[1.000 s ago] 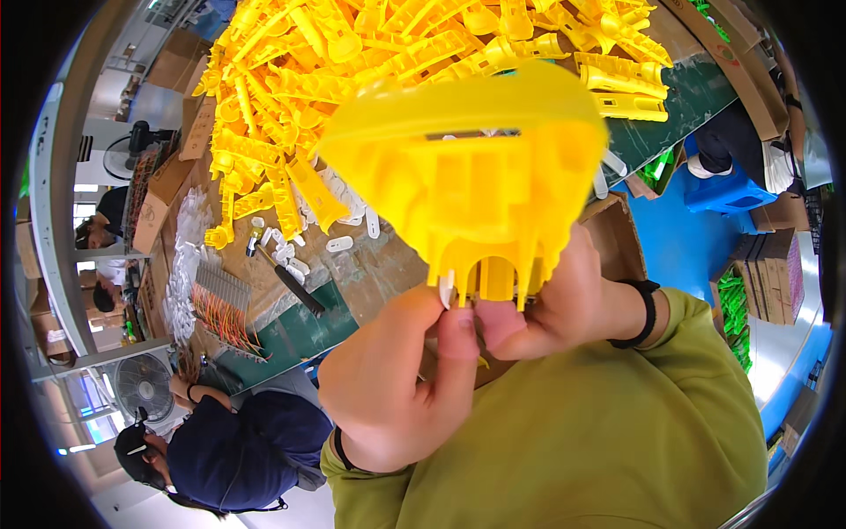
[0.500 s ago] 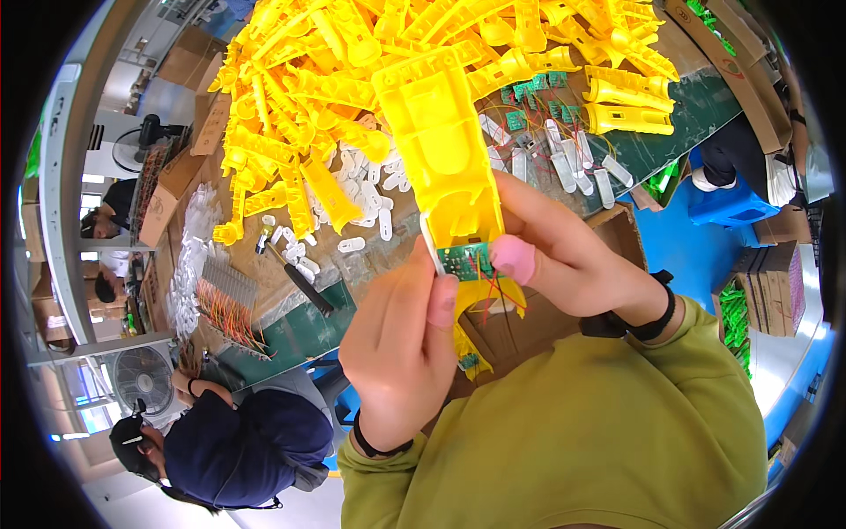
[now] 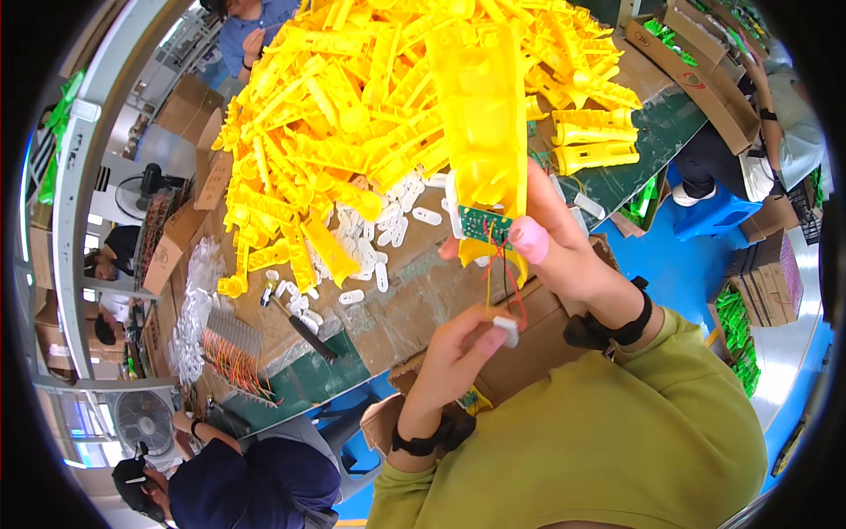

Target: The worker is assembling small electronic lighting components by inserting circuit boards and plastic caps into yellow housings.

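Note:
My right hand (image 3: 564,260), pink covering on its thumb tip, grips a long yellow plastic shell (image 3: 485,106) from its right side, near its lower end. In the shell lies a green circuit board (image 3: 478,224), with the thumb at its right edge. Red, yellow and dark wires (image 3: 504,280) hang from the board toward my left hand (image 3: 449,366). Below the shell, that hand is closed in a pinch on a small white block (image 3: 506,331) near the wires' lower ends. Whether the wires join the block is hard to see.
Yellow shells (image 3: 352,115) are heaped across the table, with small white oval parts (image 3: 352,231) beside them. A hammer (image 3: 301,328) and bundled wires (image 3: 236,360) lie at the left. A cardboard box (image 3: 564,339) sits below my hands. A co-worker (image 3: 251,458) is at lower left.
My left hand has left the shell and moved down, now pinching the white block with the wires stretched below the board. My right hand keeps its hold on the shell. The view has shifted slightly.

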Demonstrator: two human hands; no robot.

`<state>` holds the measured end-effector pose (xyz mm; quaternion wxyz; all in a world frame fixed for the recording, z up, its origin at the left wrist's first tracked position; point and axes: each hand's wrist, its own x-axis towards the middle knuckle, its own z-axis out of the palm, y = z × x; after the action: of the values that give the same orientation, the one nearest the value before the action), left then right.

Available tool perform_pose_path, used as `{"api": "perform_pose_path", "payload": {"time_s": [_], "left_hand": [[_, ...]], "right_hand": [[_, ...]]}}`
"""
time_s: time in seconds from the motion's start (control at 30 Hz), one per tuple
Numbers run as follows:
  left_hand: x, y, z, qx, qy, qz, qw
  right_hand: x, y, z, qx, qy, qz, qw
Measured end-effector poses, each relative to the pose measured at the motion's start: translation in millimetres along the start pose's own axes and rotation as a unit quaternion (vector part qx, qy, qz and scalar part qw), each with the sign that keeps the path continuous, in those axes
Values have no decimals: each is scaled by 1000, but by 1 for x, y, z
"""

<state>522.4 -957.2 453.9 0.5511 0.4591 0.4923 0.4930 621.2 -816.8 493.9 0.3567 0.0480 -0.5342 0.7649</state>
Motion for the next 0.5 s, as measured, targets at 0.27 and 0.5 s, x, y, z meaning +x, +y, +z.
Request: {"api": "perform_pose_path", "payload": {"time_s": [0.27, 0.5], "left_hand": [[-35, 62, -32, -29, 268, 189, 944], [-16, 106, -31, -299, 248, 359, 848]], "right_hand": [[0, -2, -9, -85, 63, 61, 993], [-5, 2, 13, -1, -61, 146, 987]]}}
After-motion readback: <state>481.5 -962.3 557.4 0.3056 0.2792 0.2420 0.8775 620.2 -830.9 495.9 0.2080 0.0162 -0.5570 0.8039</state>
